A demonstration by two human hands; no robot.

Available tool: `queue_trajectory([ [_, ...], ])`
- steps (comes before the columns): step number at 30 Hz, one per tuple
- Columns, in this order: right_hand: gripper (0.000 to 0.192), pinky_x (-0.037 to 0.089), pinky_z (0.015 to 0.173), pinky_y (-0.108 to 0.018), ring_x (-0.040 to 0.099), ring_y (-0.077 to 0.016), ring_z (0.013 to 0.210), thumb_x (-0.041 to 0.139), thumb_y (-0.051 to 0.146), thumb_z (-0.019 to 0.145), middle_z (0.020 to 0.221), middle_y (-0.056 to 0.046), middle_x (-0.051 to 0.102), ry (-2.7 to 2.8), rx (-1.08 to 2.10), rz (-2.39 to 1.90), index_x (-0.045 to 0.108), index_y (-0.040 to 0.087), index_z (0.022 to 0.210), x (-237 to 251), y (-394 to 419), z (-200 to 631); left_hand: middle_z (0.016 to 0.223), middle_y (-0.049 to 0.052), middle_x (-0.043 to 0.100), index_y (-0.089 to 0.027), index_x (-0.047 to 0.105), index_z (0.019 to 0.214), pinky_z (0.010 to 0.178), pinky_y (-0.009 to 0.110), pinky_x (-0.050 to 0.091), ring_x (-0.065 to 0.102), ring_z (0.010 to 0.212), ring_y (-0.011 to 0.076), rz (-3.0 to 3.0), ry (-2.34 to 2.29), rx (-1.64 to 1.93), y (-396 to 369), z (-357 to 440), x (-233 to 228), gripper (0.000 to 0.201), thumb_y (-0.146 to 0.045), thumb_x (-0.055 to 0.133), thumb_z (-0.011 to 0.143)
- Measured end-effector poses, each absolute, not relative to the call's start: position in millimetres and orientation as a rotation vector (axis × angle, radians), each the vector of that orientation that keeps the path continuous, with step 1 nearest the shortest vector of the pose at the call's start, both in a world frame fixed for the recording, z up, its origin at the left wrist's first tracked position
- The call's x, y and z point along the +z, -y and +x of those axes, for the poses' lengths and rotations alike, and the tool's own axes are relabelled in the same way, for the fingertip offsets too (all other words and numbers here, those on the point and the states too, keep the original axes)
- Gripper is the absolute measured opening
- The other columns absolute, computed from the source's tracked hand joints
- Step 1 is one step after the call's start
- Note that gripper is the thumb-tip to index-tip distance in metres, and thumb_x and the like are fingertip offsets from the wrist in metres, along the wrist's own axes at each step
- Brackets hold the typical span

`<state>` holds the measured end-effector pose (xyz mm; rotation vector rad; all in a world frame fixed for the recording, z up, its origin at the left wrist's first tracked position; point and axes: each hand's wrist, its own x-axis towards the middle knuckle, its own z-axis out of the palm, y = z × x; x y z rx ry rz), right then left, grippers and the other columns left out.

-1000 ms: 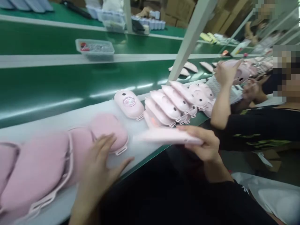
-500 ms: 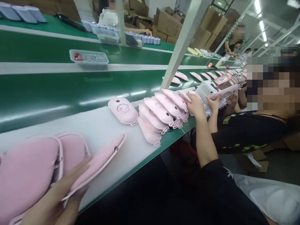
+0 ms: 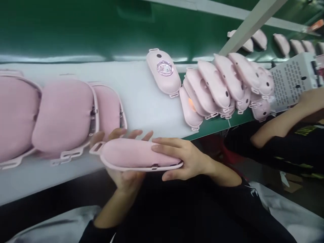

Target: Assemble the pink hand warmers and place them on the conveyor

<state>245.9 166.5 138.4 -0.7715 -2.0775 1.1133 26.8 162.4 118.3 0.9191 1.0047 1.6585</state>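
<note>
Both our hands clasp one pink padded shell (image 3: 138,158) at the bench edge.
Our left hand (image 3: 124,168) cups it from beneath, fingers spread behind; our right hand (image 3: 183,160) pinches its end, fingers together on top. Beyond our fingertips lie more padded shells (image 3: 63,114); right of them, stacked pink casings (image 3: 215,87) and a neighbour's arm (image 3: 278,126).

Pink padded cover (image 3: 134,156): soft, oblong, pale plastic rim with a slotted tab at its left end. Lies flat, long axis left-right, cushioned side up, lower centre of frame, just off the near edge of the white mat.
</note>
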Motion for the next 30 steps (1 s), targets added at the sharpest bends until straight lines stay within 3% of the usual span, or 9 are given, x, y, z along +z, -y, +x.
queue_trajectory([
  [4,0.082,0.049,0.136,-0.042,0.054,-0.0260,0.166,0.073,0.061,0.106,0.175,-0.016,0.057,1.961,1.355,-0.786,0.045,0.024,0.174,123,-161,241,0.119,0.001,0.064,-0.046,0.069,0.151,0.089,0.029,0.070,0.071,0.097,0.0160,0.992,-0.919,1.746,-159,46,108,0.075,-0.048,0.099,0.082],
  [8,0.058,0.045,0.139,-0.037,0.048,-0.0207,0.169,0.055,0.045,0.118,0.179,-0.011,0.052,1.869,1.402,-0.783,0.049,0.030,0.174,127,-161,242,0.121,0.005,0.064,-0.034,0.068,0.156,0.095,0.032,0.068,0.071,0.105,0.0201,0.959,-0.812,1.640,-156,41,102,0.085,-0.046,0.098,0.077],
  [17,0.054,0.052,0.132,-0.030,0.062,-0.0174,0.158,0.054,0.037,0.119,0.168,-0.003,0.066,1.917,1.357,-0.779,0.050,0.033,0.173,132,-169,249,0.118,0.004,0.065,-0.035,0.070,0.147,0.086,0.032,0.067,0.070,0.103,0.0222,0.937,-0.855,1.586,-155,37,104,0.080,-0.053,0.097,0.073],
  [19,0.055,0.055,0.131,-0.031,0.065,-0.0176,0.156,0.055,0.033,0.118,0.164,-0.004,0.069,1.967,1.228,-0.826,0.050,0.030,0.173,131,-167,247,0.121,0.005,0.065,-0.034,0.068,0.150,0.091,0.032,0.066,0.070,0.107,0.0225,0.950,-0.877,1.578,-153,36,99,0.085,-0.054,0.098,0.074],
  [22,0.057,0.055,0.134,-0.045,0.063,-0.0240,0.158,0.057,0.025,0.113,0.169,-0.010,0.064,2.052,0.793,-0.940,0.052,0.027,0.170,132,-164,235,0.127,0.005,0.064,-0.034,0.066,0.155,0.093,0.030,0.063,0.069,0.108,0.0210,1.003,-0.949,1.547,-149,34,92,0.087,-0.051,0.099,0.077],
  [25,0.049,0.057,0.130,-0.056,0.060,-0.0328,0.159,0.064,0.034,0.111,0.174,-0.010,0.059,2.250,0.438,-1.054,0.061,0.029,0.159,139,-164,218,0.135,0.007,0.066,-0.038,0.059,0.162,0.097,0.035,0.065,0.072,0.114,0.0245,1.079,-0.915,1.388,-144,35,93,0.090,-0.047,0.098,0.081],
  [30,0.024,0.065,0.112,-0.046,0.065,-0.0317,0.146,0.064,0.028,0.112,0.174,-0.004,0.059,2.440,0.193,-1.156,0.073,0.023,0.133,151,-177,203,0.146,0.008,0.069,-0.036,0.057,0.165,0.117,0.044,0.060,0.070,0.134,0.0315,1.122,-0.935,1.305,-135,36,98,0.091,-0.050,0.092,0.082],
])
